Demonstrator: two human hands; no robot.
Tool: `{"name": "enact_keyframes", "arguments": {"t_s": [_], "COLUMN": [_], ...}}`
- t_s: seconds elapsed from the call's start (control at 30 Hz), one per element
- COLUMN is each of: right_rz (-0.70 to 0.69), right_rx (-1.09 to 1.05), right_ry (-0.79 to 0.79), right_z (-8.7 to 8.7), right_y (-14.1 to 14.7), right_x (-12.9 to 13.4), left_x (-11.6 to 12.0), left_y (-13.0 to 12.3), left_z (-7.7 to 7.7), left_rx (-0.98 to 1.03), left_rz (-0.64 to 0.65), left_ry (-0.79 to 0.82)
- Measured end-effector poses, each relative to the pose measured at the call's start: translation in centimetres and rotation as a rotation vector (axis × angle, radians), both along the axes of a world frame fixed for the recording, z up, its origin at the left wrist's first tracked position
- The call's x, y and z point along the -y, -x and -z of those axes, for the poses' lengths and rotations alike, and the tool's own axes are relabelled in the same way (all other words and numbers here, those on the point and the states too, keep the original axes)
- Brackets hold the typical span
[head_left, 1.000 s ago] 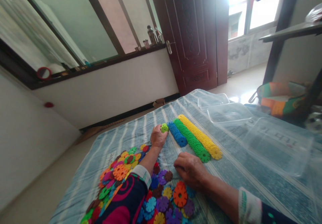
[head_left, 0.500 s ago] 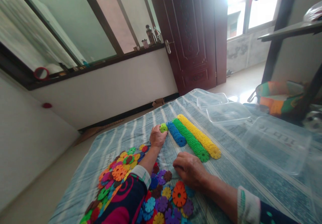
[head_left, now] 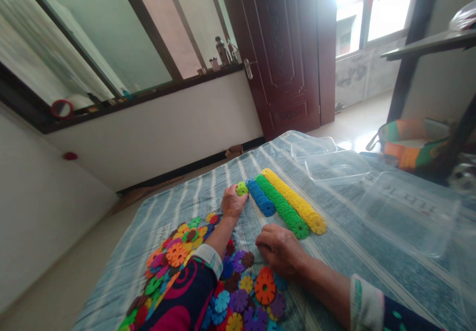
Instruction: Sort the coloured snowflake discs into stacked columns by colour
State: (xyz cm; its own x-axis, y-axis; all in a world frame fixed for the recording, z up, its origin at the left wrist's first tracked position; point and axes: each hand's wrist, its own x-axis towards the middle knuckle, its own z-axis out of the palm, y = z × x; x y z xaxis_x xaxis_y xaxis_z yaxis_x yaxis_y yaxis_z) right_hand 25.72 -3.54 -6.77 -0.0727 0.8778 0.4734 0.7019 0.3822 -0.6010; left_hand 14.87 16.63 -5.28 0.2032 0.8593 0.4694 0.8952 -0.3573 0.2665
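Almost nothing has changed over the last 2 frames: your left hand [head_left: 234, 203] and right hand [head_left: 280, 251] keep their places, and the view has barely shifted. No disc has visibly been added to the 3 rows, so the laying-out stands where it did.

Your left hand pinches a lime-green notched disc [head_left: 242, 189] between thumb and fingers, low over the striped bedsheet [head_left: 178, 199], just beside the far end of the blue row [head_left: 261, 198]. The green row [head_left: 282, 207] and yellow row [head_left: 293, 201] lie next along, both longer than the blue.

Your right hand is curled, fingertips tucked together, between the rows and the loose pile of mixed discs [head_left: 177, 254]; you can't tell from here whether it holds anything.

Your left fingers cover part of the lime-green disc, so whether more lie beneath it, or whether it touches the blue row, is unclear. Your left sleeve [head_left: 186, 291] hides the middle of the pile, and the frame's bottom edge cuts it off. The lettered clear plastic piece [head_left: 405, 232] could be a box or a lid, and its lettering is unreadable.
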Motion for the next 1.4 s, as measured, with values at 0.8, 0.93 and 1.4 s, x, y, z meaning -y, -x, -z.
{"name": "enact_keyframes", "arguments": {"t_s": [0.8,0.93,1.4], "right_rz": [-0.013,-0.015,-0.054], "right_rx": [-0.011,-0.016,-0.084], "right_ry": [0.0,0.02,0.005], "right_z": [0.0,-0.2,1.2], "right_y": [-0.1,-0.1,-1.1], "right_x": [0.1,0.2,0.6], "left_x": [0.6,0.2,9.5], "left_y": [0.1,0.6,13.1], "left_z": [-0.8,-2.5,-8.1], "left_rx": [0.022,0.032,0.066], "left_rz": [0.004,-0.011,0.019], "left_ry": [0.017,0.006,0.065]}}
